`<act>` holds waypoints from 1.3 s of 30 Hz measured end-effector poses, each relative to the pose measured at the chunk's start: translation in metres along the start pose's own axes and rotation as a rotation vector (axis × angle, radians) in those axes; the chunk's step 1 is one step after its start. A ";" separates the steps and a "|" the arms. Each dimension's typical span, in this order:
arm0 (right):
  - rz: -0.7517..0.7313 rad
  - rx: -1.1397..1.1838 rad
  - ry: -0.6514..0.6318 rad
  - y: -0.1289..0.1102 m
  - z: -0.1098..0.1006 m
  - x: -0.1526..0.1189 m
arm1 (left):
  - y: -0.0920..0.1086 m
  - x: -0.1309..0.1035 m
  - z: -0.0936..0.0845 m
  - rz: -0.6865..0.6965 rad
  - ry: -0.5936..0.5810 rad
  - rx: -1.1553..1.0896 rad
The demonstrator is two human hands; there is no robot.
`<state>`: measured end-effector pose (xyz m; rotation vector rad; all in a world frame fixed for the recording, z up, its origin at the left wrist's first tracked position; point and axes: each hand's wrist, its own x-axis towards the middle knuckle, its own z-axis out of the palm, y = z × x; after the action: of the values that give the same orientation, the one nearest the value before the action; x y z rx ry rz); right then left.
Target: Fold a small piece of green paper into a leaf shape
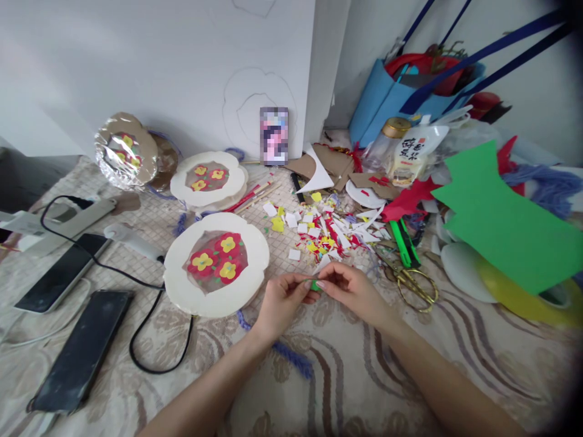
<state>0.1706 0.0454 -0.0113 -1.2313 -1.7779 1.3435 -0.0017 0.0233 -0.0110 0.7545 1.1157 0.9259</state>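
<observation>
A small green piece point(315, 284) is pinched between the fingertips of both hands, low in the middle of the view. My left hand point(283, 301) has its thumb and fingers closed on the piece from the left. From the right, my right hand point(354, 295) grips it with thumb and forefinger. Just left of my hands lies a white scalloped disc point(170, 265) with red and yellow flowers at its centre. A second such disc point(179, 180) is behind it. Gold-handled scissors point(415, 287) rest to the right of my right hand, beside a green cutter point(403, 243).
Paper scraps point(314, 229) are scattered beyond my hands. A large green sheet point(510, 218) and a yellow tape roll point(523, 297) lie right. A glue gun point(132, 238), cables and two dark phones point(84, 349) are left. A blue bag point(376, 100) stands at the back.
</observation>
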 end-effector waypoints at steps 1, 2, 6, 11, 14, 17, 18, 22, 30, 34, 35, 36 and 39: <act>0.006 0.006 -0.005 0.001 0.000 0.000 | 0.000 0.000 0.000 0.008 0.002 0.014; 0.010 0.014 -0.009 0.001 0.001 0.000 | 0.000 0.000 0.001 0.015 0.003 0.026; 0.034 0.054 -0.021 -0.002 0.001 0.000 | 0.000 -0.001 0.001 0.019 0.009 0.047; 0.051 0.064 -0.027 -0.004 0.000 0.000 | -0.001 0.000 0.001 0.007 -0.001 0.024; 0.060 0.066 -0.037 -0.004 0.000 0.000 | -0.002 0.000 0.001 0.017 -0.029 0.024; 0.070 0.069 -0.045 -0.004 0.001 0.000 | -0.003 0.001 0.001 0.013 -0.013 0.032; 0.072 0.072 -0.046 -0.004 0.001 0.000 | -0.003 0.001 0.000 0.008 -0.002 0.035; 0.118 0.112 -0.049 -0.005 0.001 0.000 | -0.003 0.001 0.000 0.006 0.008 0.046; 0.142 0.157 -0.067 -0.007 0.002 0.000 | -0.002 -0.001 -0.001 0.024 -0.003 0.064; 0.147 0.165 -0.068 -0.006 0.003 0.001 | -0.001 -0.001 0.000 0.028 0.004 0.070; 0.147 0.161 -0.068 -0.006 0.004 0.001 | -0.002 -0.001 0.000 0.029 0.004 0.076; 0.145 0.159 -0.069 -0.006 0.004 0.001 | -0.002 -0.001 0.000 0.031 0.005 0.082; 0.138 0.160 -0.077 -0.006 0.004 0.001 | -0.002 -0.001 -0.001 0.033 0.003 0.095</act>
<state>0.1653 0.0444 -0.0071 -1.2474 -1.6255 1.5984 -0.0018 0.0218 -0.0130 0.8513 1.1591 0.9074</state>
